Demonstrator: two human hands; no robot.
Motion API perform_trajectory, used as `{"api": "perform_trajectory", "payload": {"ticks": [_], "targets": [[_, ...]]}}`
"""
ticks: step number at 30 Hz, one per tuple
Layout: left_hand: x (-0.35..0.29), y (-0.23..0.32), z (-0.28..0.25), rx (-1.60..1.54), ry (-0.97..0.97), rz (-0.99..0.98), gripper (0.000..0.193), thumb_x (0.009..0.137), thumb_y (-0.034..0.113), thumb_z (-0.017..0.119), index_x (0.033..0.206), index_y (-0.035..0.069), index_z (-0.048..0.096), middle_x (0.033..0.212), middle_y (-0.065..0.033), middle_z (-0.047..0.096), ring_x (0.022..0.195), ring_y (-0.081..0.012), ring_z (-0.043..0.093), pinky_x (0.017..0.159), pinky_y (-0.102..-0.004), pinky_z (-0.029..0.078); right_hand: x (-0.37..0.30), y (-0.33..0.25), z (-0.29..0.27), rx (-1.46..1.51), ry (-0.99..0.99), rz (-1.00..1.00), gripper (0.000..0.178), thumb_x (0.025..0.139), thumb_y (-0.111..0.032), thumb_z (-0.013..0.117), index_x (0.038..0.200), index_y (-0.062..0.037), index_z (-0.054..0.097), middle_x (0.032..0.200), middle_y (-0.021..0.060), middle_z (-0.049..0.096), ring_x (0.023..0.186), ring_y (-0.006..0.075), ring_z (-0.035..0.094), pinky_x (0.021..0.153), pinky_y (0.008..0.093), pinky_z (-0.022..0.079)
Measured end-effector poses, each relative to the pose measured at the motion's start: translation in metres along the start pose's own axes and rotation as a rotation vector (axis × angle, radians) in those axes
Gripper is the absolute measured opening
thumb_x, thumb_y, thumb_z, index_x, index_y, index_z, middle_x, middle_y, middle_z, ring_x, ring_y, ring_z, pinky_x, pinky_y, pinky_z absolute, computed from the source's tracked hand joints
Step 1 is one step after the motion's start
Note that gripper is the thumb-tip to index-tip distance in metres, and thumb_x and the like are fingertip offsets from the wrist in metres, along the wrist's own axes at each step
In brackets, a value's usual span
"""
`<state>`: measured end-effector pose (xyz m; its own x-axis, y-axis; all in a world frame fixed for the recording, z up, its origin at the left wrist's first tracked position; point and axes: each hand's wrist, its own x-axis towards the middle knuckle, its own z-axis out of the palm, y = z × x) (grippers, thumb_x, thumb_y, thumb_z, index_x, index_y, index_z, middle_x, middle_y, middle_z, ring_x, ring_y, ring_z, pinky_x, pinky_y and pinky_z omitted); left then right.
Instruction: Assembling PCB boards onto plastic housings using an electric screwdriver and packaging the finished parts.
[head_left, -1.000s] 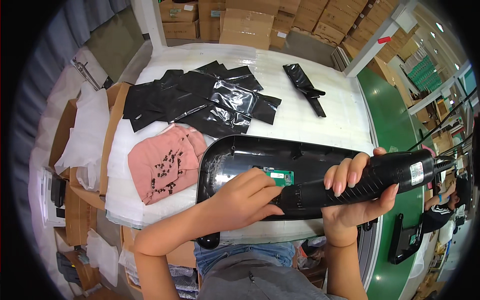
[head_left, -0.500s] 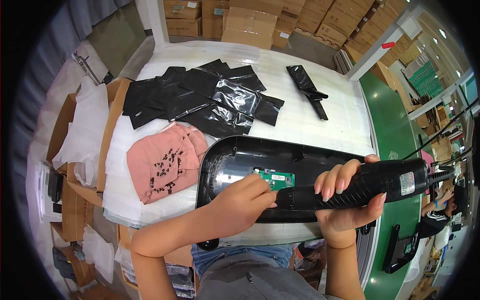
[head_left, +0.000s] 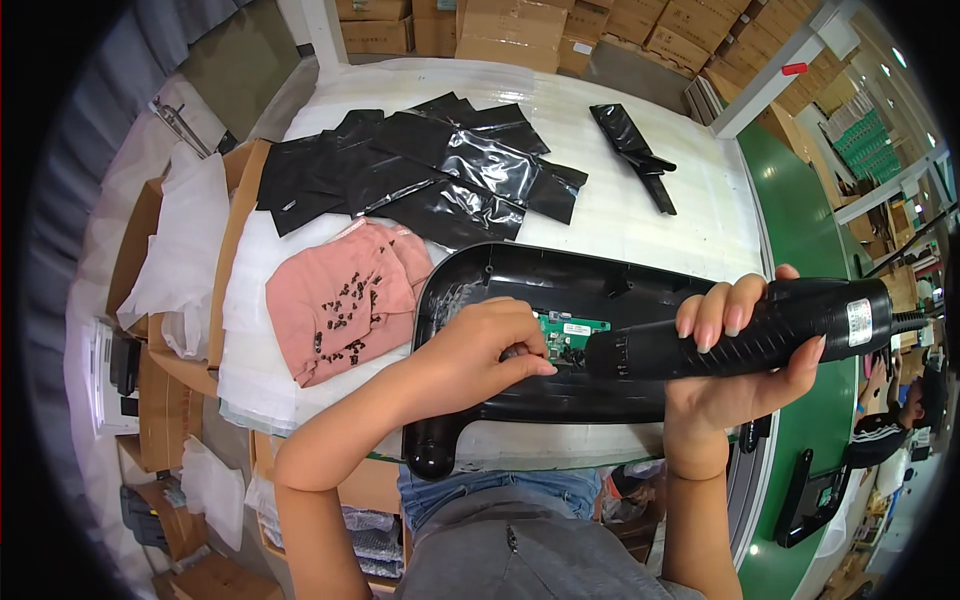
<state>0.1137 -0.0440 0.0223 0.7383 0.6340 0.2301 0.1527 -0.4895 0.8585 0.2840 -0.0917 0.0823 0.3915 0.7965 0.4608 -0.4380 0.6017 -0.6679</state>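
My right hand [head_left: 730, 370] is wrapped round a black electric screwdriver [head_left: 740, 335], held almost level with its nose pointing left. Below it lies a long black plastic housing [head_left: 470, 395], open side up, with a green circuit board [head_left: 578, 328] inside. The screwdriver's nose is over the board's right part; whether its tip touches anything is hard to make out. Over the board's left edge, my left hand [head_left: 495, 345] has its fingers curled and thumb bent in, with something small and dark between them. Small black screws [head_left: 345, 305] lie scattered on a folded pink cloth [head_left: 300, 290] left of the housing.
Black plastic bags [head_left: 400, 165] overlap on the white-covered table [head_left: 610, 235], and another folded black bag [head_left: 635, 155] lies farther right. An open carton [head_left: 235, 250] stands at the left. On the green surface [head_left: 790, 230] at right rests another black housing [head_left: 815, 500]. A person works beyond.
The screwdriver has shifted right, and its nose has come away from my left fingers. My left hand has moved slightly left and turned, its thumb now showing. The whole view has tilted a little.
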Motion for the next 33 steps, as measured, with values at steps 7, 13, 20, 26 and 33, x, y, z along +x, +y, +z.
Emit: {"api": "perform_trajectory", "payload": {"ticks": [7, 13, 20, 26, 33], "targets": [[-0.002, -0.008, 0.008, -0.028, 0.109, 0.129, 0.009, 0.069, 0.006, 0.061, 0.072, -0.001, 0.055, 0.067, -0.0072, 0.053, 0.062, -0.0194, 0.05, 0.054, -0.0281, 0.039, -0.001, 0.003, 0.0, 0.018, 0.028, -0.013, 0.049, 0.08, -0.044, 0.037, 0.106, -0.0024, 0.04, 0.066, 0.0048, 0.039, 0.05, 0.0134, 0.038, 0.048, 0.0281, 0.035], [-0.001, -0.007, 0.006, -0.005, 0.019, 0.195, 0.009, 0.074, 0.007, 0.054, 0.074, -0.001, 0.052, 0.068, -0.0108, 0.05, 0.067, -0.0268, 0.048, 0.061, -0.0331, 0.038, 0.002, 0.001, -0.007, 0.078, 0.073, 0.077, 0.051, 0.079, -0.051, 0.032, 0.109, -0.0104, 0.036, 0.064, 0.0057, 0.041, 0.049, 0.0164, 0.043, 0.05, 0.0321, 0.038], [0.0, -0.006, 0.002, 0.007, -0.059, 0.16, 0.011, 0.075, 0.01, 0.053, 0.073, -0.001, 0.051, 0.068, -0.0113, 0.049, 0.068, -0.028, 0.047, 0.062, -0.0341, 0.038, 0.005, 0.003, -0.006, 0.088, 0.089, 0.098, 0.05, 0.079, -0.051, 0.032, 0.106, -0.0095, 0.038, 0.064, 0.006, 0.042, 0.049, 0.0162, 0.042, 0.05, 0.0317, 0.038], [-0.001, -0.004, -0.001, -0.089, 0.01, 0.029, 0.009, 0.074, 0.007, 0.056, 0.073, 0.0, 0.053, 0.068, -0.0063, 0.052, 0.063, -0.0191, 0.049, 0.055, -0.0269, 0.038, 0.02, 0.007, -0.002, 0.136, 0.148, 0.169, 0.048, 0.079, -0.049, 0.033, 0.104, -0.0086, 0.039, 0.062, 0.0066, 0.042, 0.048, 0.0164, 0.042, 0.05, 0.0321, 0.038], [0.001, -0.023, -0.004, -0.002, 0.055, 0.061, 0.019, 0.074, 0.005, 0.053, 0.091, -0.003, 0.053, 0.074, -0.0104, 0.05, 0.07, -0.0223, 0.049, 0.059, -0.0279, 0.039, 0.028, 0.02, -0.001, 0.042, -0.051, 0.13, 0.045, 0.08, -0.044, 0.036, 0.101, -0.0044, 0.041, 0.064, 0.0068, 0.041, 0.05, 0.0163, 0.042, 0.051, 0.0306, 0.038]]}}
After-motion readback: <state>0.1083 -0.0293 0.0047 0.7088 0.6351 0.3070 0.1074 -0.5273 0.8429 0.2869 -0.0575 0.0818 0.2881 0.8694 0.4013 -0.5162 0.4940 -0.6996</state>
